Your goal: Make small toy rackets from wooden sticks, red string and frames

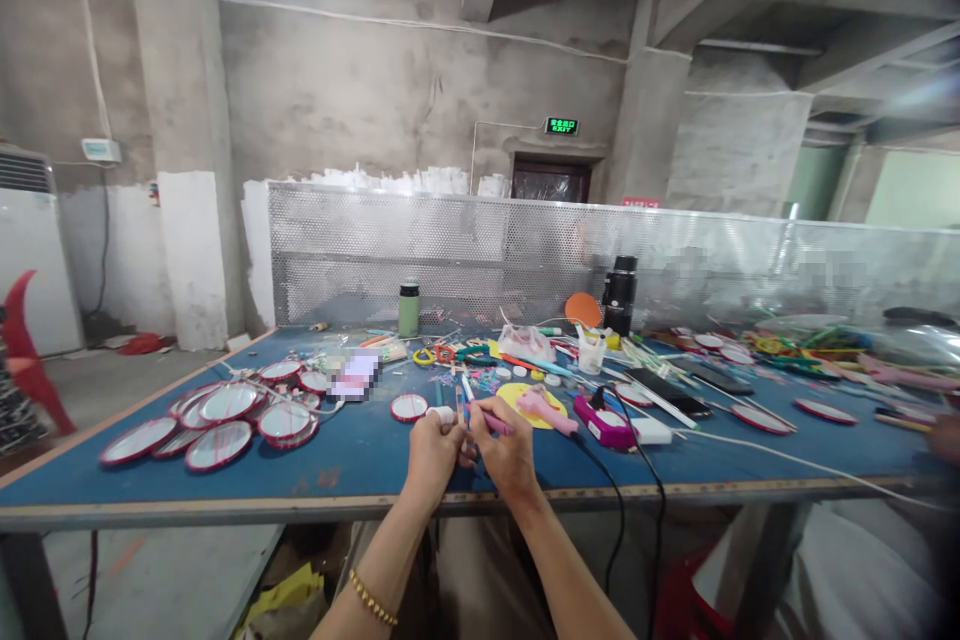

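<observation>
My left hand (435, 452) is closed near the table's front edge, its fingers pinched together. A small white rounded piece (441, 414) shows at its fingertips; whether it is held or worn on a finger, I cannot tell. Close beside it, my right hand (510, 455) is wrapped round a slim pink pen-like tool (493, 419). A thin white-and-blue stick (467, 388) rises between the hands, and I cannot make out which fingers hold it. Just beyond them lies a round mirror with a red rim (409, 407). A yellow disc (529, 404) lies behind my right hand, under a pink hot glue gun (546, 410).
Left sits a pile of red-rimmed round mirrors (229, 402) beside a phone (356, 376). A purple box (600, 420) with black cables stands at right. Behind are a green bottle (409, 310), a black flask (620, 295) and a perforated metal screen (450, 250). Another person's hand (943, 440) appears far right.
</observation>
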A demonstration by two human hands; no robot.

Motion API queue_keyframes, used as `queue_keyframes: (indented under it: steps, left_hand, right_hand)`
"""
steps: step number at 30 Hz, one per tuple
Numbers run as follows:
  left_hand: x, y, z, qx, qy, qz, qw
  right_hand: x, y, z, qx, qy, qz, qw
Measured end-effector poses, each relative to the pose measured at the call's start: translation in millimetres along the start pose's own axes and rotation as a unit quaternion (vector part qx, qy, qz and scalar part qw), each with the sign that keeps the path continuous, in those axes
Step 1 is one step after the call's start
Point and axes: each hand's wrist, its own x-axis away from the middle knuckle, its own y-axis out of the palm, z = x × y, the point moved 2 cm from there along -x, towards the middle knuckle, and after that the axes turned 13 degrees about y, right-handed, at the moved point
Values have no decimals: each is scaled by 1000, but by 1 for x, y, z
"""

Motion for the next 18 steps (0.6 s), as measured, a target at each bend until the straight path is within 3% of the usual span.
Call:
queue_keyframes:
  steps: [18]
  left_hand:
    - [0,0,-1,-2,1,-3,1000]
  right_hand:
    - [1,0,0,11,-5,8,1000]
